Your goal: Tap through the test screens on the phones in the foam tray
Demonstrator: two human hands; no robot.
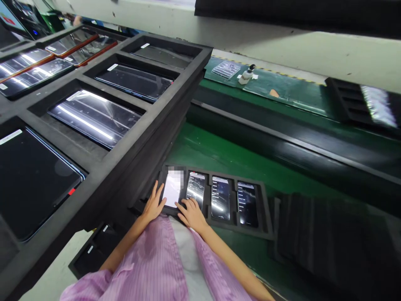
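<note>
Several lit smartphones lie in a row in the slots of a black foam tray (266, 209). The leftmost smartphone (172, 190) has a bright white screen, part of it pixelated. My left hand (154, 202) rests at its left side, fingers spread. Over the lower right corner of that phone and the edge of the second phone (196, 184) is my right hand (191, 214), its fingers apart. Farther right, a third phone (220, 196) and a fourth phone (247, 202) show dark screens with lists of text. Neither hand grips anything.
A tall stack of black foam trays (175, 121) stands at left, dark phones (97, 115) in its top tray. More foam trays (328, 238) are piled at right. Beyond the green table runs a black conveyor belt (282, 133); a small bottle (247, 75) stands behind it.
</note>
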